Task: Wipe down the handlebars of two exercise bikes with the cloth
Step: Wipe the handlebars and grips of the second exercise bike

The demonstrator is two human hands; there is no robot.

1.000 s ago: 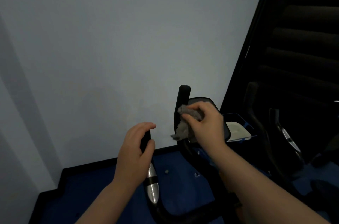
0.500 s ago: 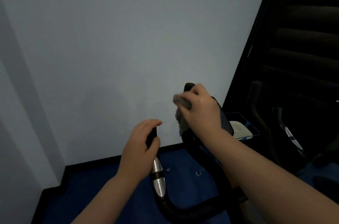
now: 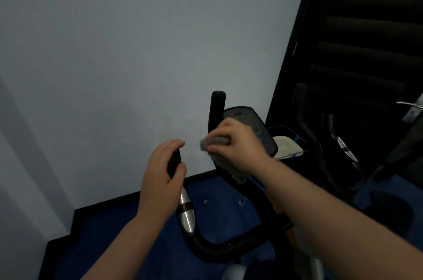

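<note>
The near exercise bike has black U-shaped handlebars (image 3: 217, 250) with two upright grips. My left hand (image 3: 160, 179) grips the left upright grip (image 3: 174, 161), above its silver sensor band (image 3: 186, 213). My right hand (image 3: 238, 144) holds a grey cloth (image 3: 217, 142) wrapped round the right upright grip (image 3: 217, 105), partway down it; the black top of that grip sticks out above my hand. The cloth's loose end hangs below my hand. The second bike's dark handlebars (image 3: 306, 124) stand to the right in shadow.
The near bike's console (image 3: 251, 124) sits just behind my right hand. A pale wall (image 3: 137, 50) is close ahead, with blue floor (image 3: 128, 234) below. A white pad in a blue tray (image 3: 287, 146) lies between the bikes. Dark stairs (image 3: 366, 27) fill the right.
My right hand slid the cloth up to the top of the right grip, then back down, so the grip's top shows again. My left hand kept its hold on the left grip.
</note>
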